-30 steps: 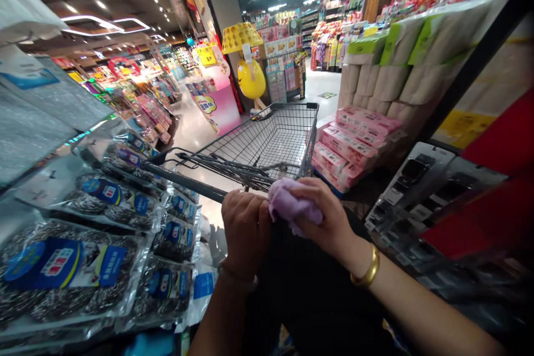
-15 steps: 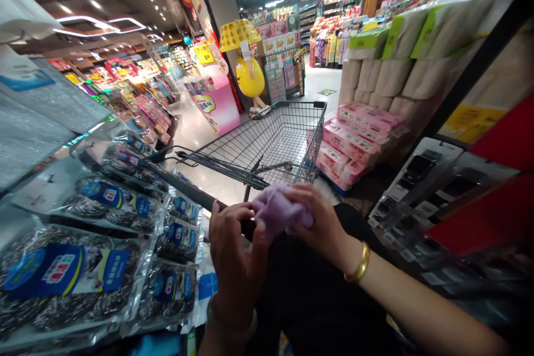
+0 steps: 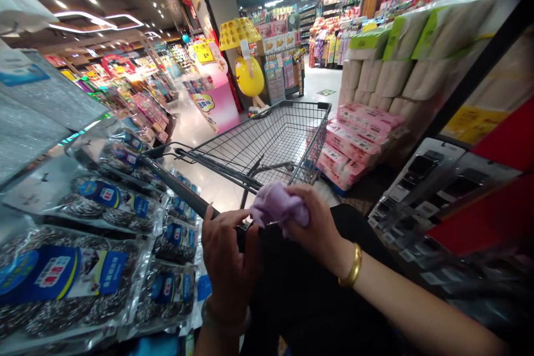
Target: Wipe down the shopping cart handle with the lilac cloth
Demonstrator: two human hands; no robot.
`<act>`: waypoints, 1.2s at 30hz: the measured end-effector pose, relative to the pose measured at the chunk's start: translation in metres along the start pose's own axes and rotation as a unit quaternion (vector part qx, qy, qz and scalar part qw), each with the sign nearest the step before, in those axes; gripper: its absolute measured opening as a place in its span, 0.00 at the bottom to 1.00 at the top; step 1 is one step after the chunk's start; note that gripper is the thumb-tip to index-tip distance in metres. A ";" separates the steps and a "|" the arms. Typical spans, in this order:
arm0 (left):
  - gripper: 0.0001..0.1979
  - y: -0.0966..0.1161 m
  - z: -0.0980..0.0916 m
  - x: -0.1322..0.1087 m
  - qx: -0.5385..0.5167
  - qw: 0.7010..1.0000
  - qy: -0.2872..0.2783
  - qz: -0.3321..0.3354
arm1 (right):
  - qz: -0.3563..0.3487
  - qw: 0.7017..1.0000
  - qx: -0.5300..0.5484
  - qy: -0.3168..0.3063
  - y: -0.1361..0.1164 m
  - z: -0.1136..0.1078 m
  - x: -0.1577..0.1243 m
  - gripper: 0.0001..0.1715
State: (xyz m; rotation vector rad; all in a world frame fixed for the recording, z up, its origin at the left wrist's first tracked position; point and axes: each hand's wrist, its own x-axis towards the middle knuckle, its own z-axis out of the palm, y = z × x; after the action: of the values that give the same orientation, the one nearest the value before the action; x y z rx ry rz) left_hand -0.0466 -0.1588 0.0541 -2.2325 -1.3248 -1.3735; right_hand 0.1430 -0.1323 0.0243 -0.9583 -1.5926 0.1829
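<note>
A grey wire shopping cart (image 3: 271, 139) stands in front of me, its basket bare inside. My left hand (image 3: 229, 258) is closed around the right part of the cart's dark handle (image 3: 179, 186), with its fingers over the bar and the thumb on the near side. A crumpled purple cloth (image 3: 275, 206) is bunched up in my right hand (image 3: 315, 228), whose fingers are closed on it. The cloth is beside the end of the handle, just right of my left fingertips. Part of the handle is hidden under my left hand.
Bagged dark dried goods (image 3: 62, 272) fill a display close on the left. At right are stacked paper rolls (image 3: 387, 67), pink packs (image 3: 354, 136) and hanging blister packs (image 3: 421, 172). A pink promotional stand (image 3: 217, 103) and a yellow figure (image 3: 249, 75) stand beyond the cart.
My right hand and the purple cloth have shifted slightly, with the cloth bunched differently. My left hand has moved a little left and down, apart from the cloth.
</note>
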 end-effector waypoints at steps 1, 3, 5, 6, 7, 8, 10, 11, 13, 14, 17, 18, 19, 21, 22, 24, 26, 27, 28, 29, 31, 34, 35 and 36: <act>0.07 -0.002 -0.001 0.000 0.003 1.000 0.001 0.001 | -0.020 1.000 0.013 -0.017 0.000 0.002 -0.001 0.26; 0.04 -0.007 -0.004 0.000 0.010 1.000 0.002 -0.001 | -0.045 0.998 0.024 -0.033 0.002 0.005 0.000 0.26; 0.03 -0.012 -0.008 0.000 0.014 1.000 0.002 -0.005 | -0.019 1.000 0.011 -0.017 0.007 0.008 0.002 0.25; 0.03 -0.014 -0.010 0.000 0.015 1.000 0.002 -0.005 | 0.003 1.000 0.003 -0.004 0.009 0.009 0.004 0.24; 0.04 -0.017 -0.013 0.000 0.015 1.000 0.000 -0.002 | 0.019 1.000 -0.003 0.005 0.010 0.011 0.005 0.24; 0.05 -0.020 -0.015 0.000 0.015 1.000 -0.001 0.002 | 0.022 1.000 -0.001 0.006 0.008 0.013 0.007 0.24; 0.06 -0.026 -0.021 0.000 0.017 1.000 -0.006 0.013 | -0.014 1.000 0.020 -0.020 0.001 0.017 0.008 0.24; 0.06 -0.028 -0.024 -0.001 0.021 1.000 -0.011 0.016 | -0.043 0.998 0.031 -0.043 -0.002 0.019 0.008 0.24; 0.07 -0.032 -0.030 -0.002 0.035 0.999 -0.018 0.017 | -0.087 0.993 0.039 -0.075 -0.005 0.023 0.008 0.24; 0.07 -0.034 -0.033 -0.003 0.044 0.999 -0.018 0.014 | -0.089 0.993 0.035 -0.074 -0.004 0.025 0.008 0.24; 0.07 -0.035 -0.041 -0.006 0.067 0.998 -0.014 0.007 | -0.031 0.999 0.018 -0.016 0.004 0.031 0.009 0.24; 0.07 -0.035 -0.043 -0.006 0.072 0.997 -0.015 0.004 | -0.012 1.000 0.019 0.000 0.004 0.033 0.008 0.24; 0.06 -0.035 -0.044 -0.007 0.077 0.997 -0.016 0.000 | -0.004 1.000 0.026 0.003 0.002 0.035 0.007 0.24; 0.06 -0.036 -0.046 -0.007 0.087 0.996 -0.019 -0.008 | -0.028 0.998 0.058 -0.026 -0.007 0.038 0.003 0.24; 0.07 -0.036 -0.047 -0.007 0.094 0.995 -0.019 -0.011 | -0.053 0.995 0.072 -0.050 -0.011 0.040 0.001 0.23; 0.06 -0.035 -0.047 -0.007 0.107 0.994 -0.016 -0.006 | -0.094 0.990 0.080 -0.074 -0.014 0.042 0.000 0.21; 0.06 -0.033 -0.046 -0.007 0.112 0.994 -0.011 0.007 | -0.083 0.993 0.053 -0.058 -0.007 0.045 0.002 0.20; 0.07 -0.032 -0.046 -0.007 0.110 0.994 -0.010 0.013 | -0.060 0.997 0.036 -0.044 -0.002 0.046 0.005 0.21; 0.07 -0.031 -0.045 -0.008 0.106 0.994 -0.008 0.015 | -0.034 0.998 0.024 -0.036 0.004 0.046 0.007 0.21; 0.07 -0.030 -0.045 -0.008 0.101 0.995 -0.008 0.013 | -0.013 0.999 0.016 -0.037 0.007 0.047 0.009 0.22; 0.07 -0.029 -0.044 -0.009 0.090 0.996 -0.003 0.006 | 0.000 0.998 0.027 -0.057 0.008 0.046 0.013 0.24; 0.06 -0.029 -0.044 -0.009 0.080 0.997 0.002 -0.001 | -0.020 0.993 0.072 -0.093 0.002 0.042 0.015 0.25; 0.06 -0.030 -0.044 -0.009 0.076 0.997 0.003 -0.004 | -0.025 0.993 0.068 -0.098 0.002 0.041 0.016 0.25; 0.07 -0.030 -0.044 -0.008 0.072 0.997 0.002 -0.006 | -0.026 0.993 0.052 -0.104 0.004 0.041 0.017 0.25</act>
State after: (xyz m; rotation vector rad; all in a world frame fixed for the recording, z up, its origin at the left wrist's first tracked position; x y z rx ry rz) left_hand -0.0982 -0.1714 0.0637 -2.1287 -1.3911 -1.2434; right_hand 0.1097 -0.1028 0.0229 -0.8376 -1.7785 0.3351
